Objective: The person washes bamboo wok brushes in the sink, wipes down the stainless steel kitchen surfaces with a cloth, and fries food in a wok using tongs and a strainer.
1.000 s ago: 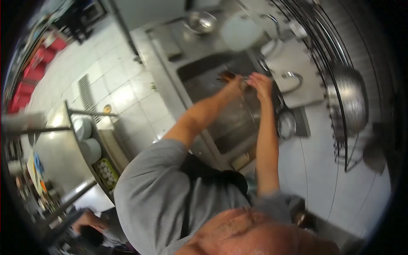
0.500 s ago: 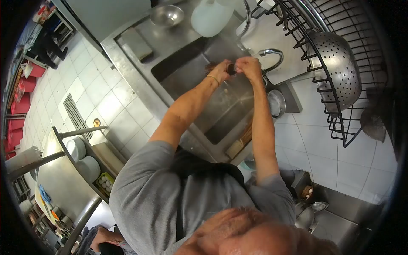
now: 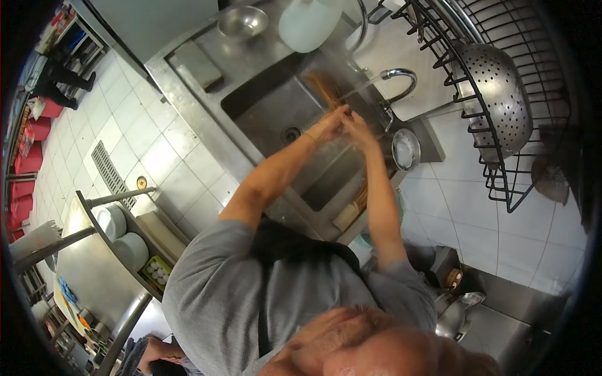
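My left hand [image 3: 327, 126] and my right hand [image 3: 360, 131] are pressed together over the metal sink [image 3: 251, 94], both closed. A brown bamboo brush [image 3: 323, 86] sticks out from where the fingers meet, its bristles pointing away into the basin; the fingers hide its near end. Just beyond the hands, a thin stream of water runs from the curved tap [image 3: 401, 84] across the brush. Right of my right hand stands a metal bowl [image 3: 406, 150] with whitish contents. The drain [image 3: 291, 135] shows left of my left wrist.
A steel bowl [image 3: 243, 22] and a whitish plastic jug [image 3: 308, 25] stand behind the sink. A wire rack [image 3: 448, 47] with a perforated colander [image 3: 495, 94] juts in at upper right. Another person's legs [image 3: 59, 84] show at far left.
Both hands have come nearer to me and closed together. The brush now points away into the basin, and water is visible running from the tap. The person at far left has shifted.
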Motion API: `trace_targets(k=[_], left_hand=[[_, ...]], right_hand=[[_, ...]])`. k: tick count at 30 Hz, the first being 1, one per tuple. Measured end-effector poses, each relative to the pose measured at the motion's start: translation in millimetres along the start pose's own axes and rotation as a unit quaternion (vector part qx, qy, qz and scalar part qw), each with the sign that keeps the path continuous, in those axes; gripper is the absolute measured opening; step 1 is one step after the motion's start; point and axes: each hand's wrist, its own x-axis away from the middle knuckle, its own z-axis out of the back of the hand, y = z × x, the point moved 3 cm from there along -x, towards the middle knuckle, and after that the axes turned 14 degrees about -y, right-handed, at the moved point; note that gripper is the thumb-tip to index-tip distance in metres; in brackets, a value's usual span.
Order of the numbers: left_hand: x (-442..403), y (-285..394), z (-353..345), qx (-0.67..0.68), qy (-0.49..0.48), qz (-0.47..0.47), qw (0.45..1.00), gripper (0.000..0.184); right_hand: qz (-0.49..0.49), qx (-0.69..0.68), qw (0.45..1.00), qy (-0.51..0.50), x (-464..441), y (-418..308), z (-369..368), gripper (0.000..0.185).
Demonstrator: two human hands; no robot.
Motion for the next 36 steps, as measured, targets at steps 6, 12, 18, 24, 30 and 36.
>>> trace_targets(k=[6, 12, 18, 24, 30, 36], left_hand=[[2.1, 13.5, -1.0, -0.088, 0.044, -0.073, 0.992, 0.026], [2.2, 39.4, -4.3, -0.055, 0.033, -0.166, 0.984, 0.032], [-22.3, 19.1, 40.1, 0.032, 0.077, -0.138, 0.987, 0.023], [-21.5, 18.4, 62.7, 0.037, 0.069, -0.005, 0.997, 0.030], [-5.5, 25.0, 165.6, -0.246, 0.139, 0.069, 0.957, 0.051], [2.9, 10.8, 155.2, -0.180, 0.196, 0.068, 0.962, 0.062]], right_hand=[[0.018, -0.076, 0.997, -0.002, 47.5, 10.1, -29.6, 0.086], [-0.053, 0.058, 0.997, 0.004, 91.0, 1.5, -28.5, 0.091], [0.013, 0.325, 0.943, 0.069, 89.9, 39.4, -15.6, 0.085], [-0.131, 0.513, 0.847, 0.034, 137.7, -46.3, -25.2, 0.081], [-0.291, 0.591, 0.744, -0.110, 168.1, 0.8, 32.4, 0.079], [-0.194, 0.211, 0.956, 0.064, 124.1, 11.9, 44.3, 0.054]])
